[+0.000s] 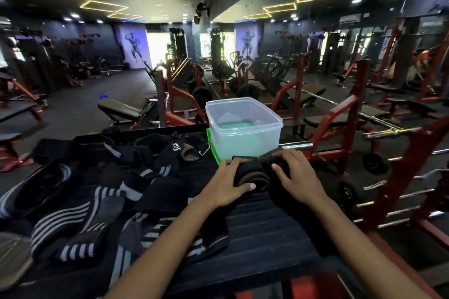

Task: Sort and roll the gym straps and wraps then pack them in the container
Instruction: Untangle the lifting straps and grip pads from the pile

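Note:
A black strap with an olive edge [252, 176] lies partly rolled on the black ribbed bench pad [262, 230], just in front of a clear plastic container [244, 126]. My left hand [227, 183] grips the rolled end, thumb on its near side and fingers over the top. My right hand [295, 176] holds the strap's other side, fingers curled over the fabric. The container's inside looks empty apart from a green tint at its base. A pile of black wraps with grey and white stripes [80, 216] covers the pad's left half.
A black wrap with a metal buckle [192, 148] lies left of the container. A chrome barbell [298, 145] runs behind the container to the right. Red machine frames [398, 177] stand close on the right. Benches and racks fill the gym floor beyond.

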